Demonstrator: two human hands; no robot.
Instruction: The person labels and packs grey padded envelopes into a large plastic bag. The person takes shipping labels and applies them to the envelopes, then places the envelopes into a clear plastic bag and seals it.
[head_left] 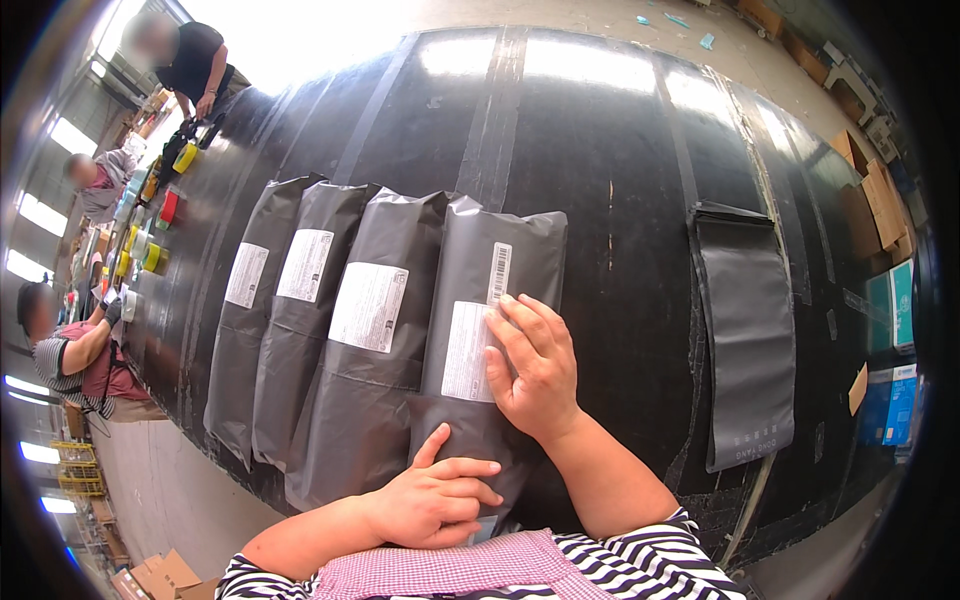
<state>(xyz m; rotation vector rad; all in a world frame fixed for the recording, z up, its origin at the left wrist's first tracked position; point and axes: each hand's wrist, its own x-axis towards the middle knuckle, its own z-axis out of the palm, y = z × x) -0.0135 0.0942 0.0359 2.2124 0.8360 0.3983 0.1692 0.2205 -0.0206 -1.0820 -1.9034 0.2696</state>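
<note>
Filled grey mailing bag (pixel 480 425): lies on the surface right in front of us, rightmost of a row of four, its lower end near our apron (pixel 450 565).
Right hand (pixel 535 375): palm down, fingers slightly spread, lying over the right edge of the white label (pixel 465 350) and the lower end of the barcode strip (pixel 499 270); it pinches nothing that we can see.
Left hand (pixel 440 500): laid across the bag's lower part, thumb apart, fingers loosely spread; what lies beneath the palm we cannot tell.
Step in hand: we judge that we are pressing label and plastic flat.
Next move: likely calls for even, light pressure along the label's edges, without wrinkling the slack film.
Other filled bags (pixel 350 410): three, side by side to the left, each labelled.
Flat bag stack (pixel 748 330): grey, well apart to our right.
Surface (pixel 620 350): broad, black, scuffed, crossed by tape seams.
Room: co-workers (pixel 195 65) and tape rolls (pixel 185 157) along the left; cardboard boxes (pixel 885 205) and a blue box (pixel 890 405) at right.
</note>
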